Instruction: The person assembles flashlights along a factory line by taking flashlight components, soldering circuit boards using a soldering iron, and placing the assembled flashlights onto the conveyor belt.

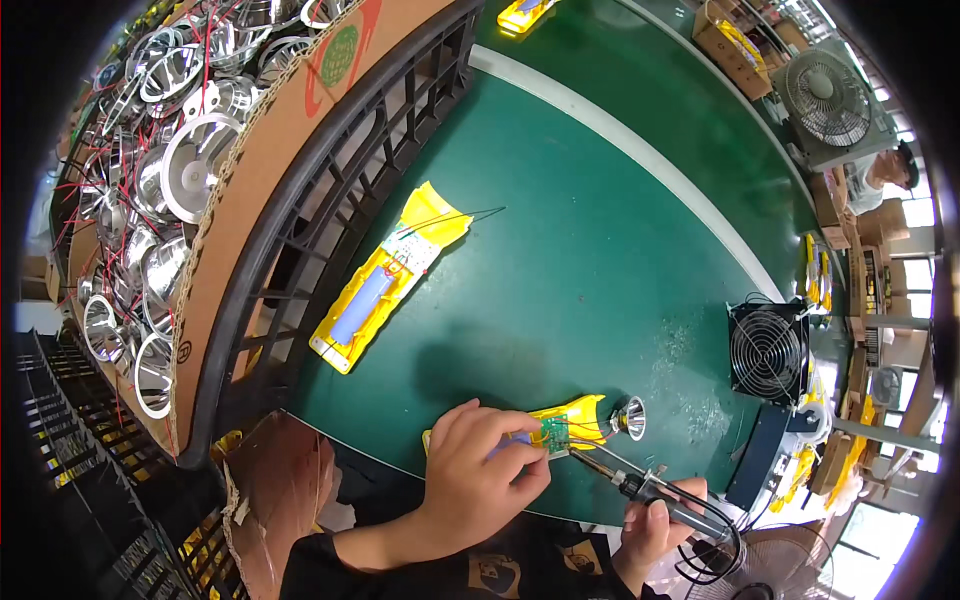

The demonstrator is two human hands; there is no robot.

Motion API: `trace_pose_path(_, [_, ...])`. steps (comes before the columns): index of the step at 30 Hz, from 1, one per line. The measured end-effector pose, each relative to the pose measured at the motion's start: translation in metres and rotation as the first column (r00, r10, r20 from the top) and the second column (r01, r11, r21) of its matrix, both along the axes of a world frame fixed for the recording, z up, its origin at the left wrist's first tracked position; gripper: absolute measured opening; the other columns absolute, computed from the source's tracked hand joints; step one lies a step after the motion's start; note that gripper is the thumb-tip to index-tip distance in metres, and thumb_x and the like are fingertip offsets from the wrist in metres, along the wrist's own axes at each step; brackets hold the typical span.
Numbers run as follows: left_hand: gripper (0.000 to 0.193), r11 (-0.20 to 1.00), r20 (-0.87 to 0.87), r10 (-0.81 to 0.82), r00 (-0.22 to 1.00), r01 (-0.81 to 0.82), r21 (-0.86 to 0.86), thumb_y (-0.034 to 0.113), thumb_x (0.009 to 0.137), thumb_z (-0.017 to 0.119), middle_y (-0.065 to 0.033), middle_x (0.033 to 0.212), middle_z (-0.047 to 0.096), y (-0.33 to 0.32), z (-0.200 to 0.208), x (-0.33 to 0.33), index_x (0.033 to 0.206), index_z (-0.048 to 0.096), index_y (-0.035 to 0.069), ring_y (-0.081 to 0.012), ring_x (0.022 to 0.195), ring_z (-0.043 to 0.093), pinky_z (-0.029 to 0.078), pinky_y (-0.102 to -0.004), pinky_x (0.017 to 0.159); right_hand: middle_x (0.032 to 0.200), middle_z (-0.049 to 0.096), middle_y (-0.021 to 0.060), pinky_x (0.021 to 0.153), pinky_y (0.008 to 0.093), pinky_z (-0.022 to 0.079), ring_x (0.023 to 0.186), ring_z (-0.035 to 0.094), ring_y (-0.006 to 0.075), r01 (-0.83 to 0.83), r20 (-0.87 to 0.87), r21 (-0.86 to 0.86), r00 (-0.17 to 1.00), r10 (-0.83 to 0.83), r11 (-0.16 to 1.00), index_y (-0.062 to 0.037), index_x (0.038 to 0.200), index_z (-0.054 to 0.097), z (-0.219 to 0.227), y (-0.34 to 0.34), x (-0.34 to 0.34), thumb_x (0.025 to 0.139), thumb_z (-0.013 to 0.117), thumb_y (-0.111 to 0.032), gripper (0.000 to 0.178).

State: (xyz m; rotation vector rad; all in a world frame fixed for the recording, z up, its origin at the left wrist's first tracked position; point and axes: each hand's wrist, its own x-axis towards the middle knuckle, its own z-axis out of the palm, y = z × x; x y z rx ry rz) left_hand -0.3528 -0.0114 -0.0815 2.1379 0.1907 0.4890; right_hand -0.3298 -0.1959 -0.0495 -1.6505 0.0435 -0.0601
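Note:
My right hand (660, 527) is wrapped round a soldering iron (632, 486), whose tip reaches a small green circuit board (555, 433). That board sits in an open yellow flashlight housing (580, 412) at the near edge of the table. Over the housing's left part curls my left hand (480, 480), thumb and fingertips pinched beside the board; whatever they hold is hidden. Part of a blue battery shows beneath these fingers. A shiny reflector (630, 418) rests at the housing's right end. Farther up and left lies another yellow housing (430, 222) with a blue battery (362, 306), a board and loose wires.
A black slatted crate (330, 205) and a carton (275, 165) full of wired reflectors (192, 172) stand at the left. On the right are a small black fan (768, 350) and a dark box-shaped unit (757, 458). A pale strip (620, 120) crosses the green table's far side.

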Motion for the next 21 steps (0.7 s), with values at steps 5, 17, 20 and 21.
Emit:
trace_pose_path(5, [0.019,1.0,-0.011,0.003,1.0,-0.003,-0.009,0.004,0.054,0.068,0.0002,0.086,0.055,-0.0006,0.0005,0.0007,0.065,0.054,0.01,-0.0216,0.073,0.052,0.041,-0.0395,0.077,0.055,0.047,0.0092,0.032,0.0198,0.033,0.035,0.042,0.011,0.007,-0.026,0.001,1.0,-0.007,1.0,0.0,0.084,0.034,-0.0016,-0.0007,-0.0004,0.072,0.063,-0.023,0.039])
trace_pose_path(17, [0.018,1.0,-0.006,0.006,1.0,-0.006,-0.025,0.003,0.053,0.067,0.0013,0.084,0.055,-0.0005,-0.0014,0.0018,0.063,0.053,0.01,-0.0211,0.071,0.051,0.039,-0.0364,0.073,0.054,0.047,0.0079,0.033,0.0193,0.032,0.035,0.042,0.0099,-0.023,-0.01,-0.052,1.0,0.022,0.998,-0.0004,0.081,0.034,-0.0013,0.0014,0.001,0.072,0.062,-0.024,0.038])
trace_pose_path(20, [0.017,1.0,-0.006,0.012,1.0,-0.012,-0.022,0.003,0.053,0.066,0.0014,0.084,0.055,-0.0005,-0.0016,0.0019,0.062,0.053,0.01,-0.0208,0.07,0.051,0.039,-0.0367,0.073,0.054,0.047,0.0079,0.032,0.0188,0.031,0.034,0.041,0.0097,-0.01,-0.002,-0.072,1.0,0.01,0.997,-0.0003,0.081,0.034,-0.0007,0.0013,0.0007,0.072,0.062,-0.025,0.038])
trace_pose_path(21, [0.017,1.0,-0.006,0.012,1.0,-0.012,-0.024,0.003,0.053,0.066,0.0015,0.084,0.055,-0.0004,-0.0017,0.0019,0.062,0.053,0.01,-0.0205,0.07,0.051,0.039,-0.0365,0.073,0.054,0.047,0.0079,0.031,0.0186,0.031,0.033,0.04,0.0096,-0.001,0.007,-0.058,1.0,0.001,0.998,-0.0003,0.081,0.034,-0.0005,0.0015,0.0009,0.072,0.062,-0.025,0.038])
